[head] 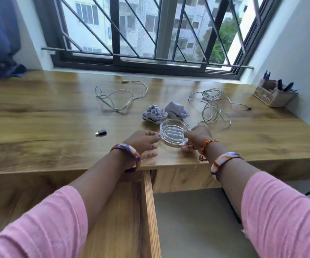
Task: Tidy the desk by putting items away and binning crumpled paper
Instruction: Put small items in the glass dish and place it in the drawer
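Observation:
A clear glass dish (173,132) stands near the front edge of the wooden desk (57,118). My left hand (143,143) touches its left rim with the fingertips. My right hand (197,138) grips its right rim with curled fingers. Two crumpled paper balls (166,111) lie just behind the dish. One white cable (117,94) sprawls at the middle back, a second tangled cable (212,103) at the right. A small black adapter (101,132) lies left of my hands.
A pen holder (273,93) with several pens stands at the far right by the wall. An open wooden drawer (148,211) juts out below the desk front under my left arm. Dark blue cloth (0,53) hangs at the far left. A barred window runs behind the desk.

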`<state>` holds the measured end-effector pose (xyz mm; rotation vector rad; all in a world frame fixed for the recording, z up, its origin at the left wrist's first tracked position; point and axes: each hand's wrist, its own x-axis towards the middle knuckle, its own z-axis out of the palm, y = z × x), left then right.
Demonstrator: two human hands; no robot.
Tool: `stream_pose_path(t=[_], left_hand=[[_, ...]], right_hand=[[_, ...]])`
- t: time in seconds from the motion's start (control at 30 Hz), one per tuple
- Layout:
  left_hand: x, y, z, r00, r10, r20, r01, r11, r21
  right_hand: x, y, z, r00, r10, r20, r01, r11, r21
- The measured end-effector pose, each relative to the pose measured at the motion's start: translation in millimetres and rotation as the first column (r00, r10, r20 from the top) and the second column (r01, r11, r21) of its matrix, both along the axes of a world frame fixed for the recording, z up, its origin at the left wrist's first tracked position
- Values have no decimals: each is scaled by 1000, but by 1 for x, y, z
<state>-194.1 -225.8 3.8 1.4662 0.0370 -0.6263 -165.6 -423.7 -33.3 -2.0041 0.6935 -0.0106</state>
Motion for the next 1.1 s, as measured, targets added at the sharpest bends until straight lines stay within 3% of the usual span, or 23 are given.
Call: stream_pose_path(t=[0.2,0.37,0.5,0.67,0.77,0.93,1.1], left_hand=[[-20,26,-2,994,85,74,-93,991,101],[-62,65,2,985,84,151,-117,966,230],[-119,111,10,993,18,118,-44,974,222],[-187,164,-4,992,-120,-24,120,922,369],[-220,178,-27,978,-128,-166,189,879,437],[-267,179,-69,925,-158,-345,305,850,429],[-293,165,-95,894,-135,-428,330,843,425]], right_hand=[[-60,30,32,995,91,50,-85,990,-109],[-127,72,58,940,339,36,-339,941,-3],[-175,108,60,847,532,21,-532,846,24],[-218,150,34,633,761,-145,-774,616,-146],[-241,174,15,475,833,-284,-873,406,-271],[-270,199,-14,286,828,-482,-874,19,-486],[-289,207,-32,153,784,-601,-853,-202,-481]])
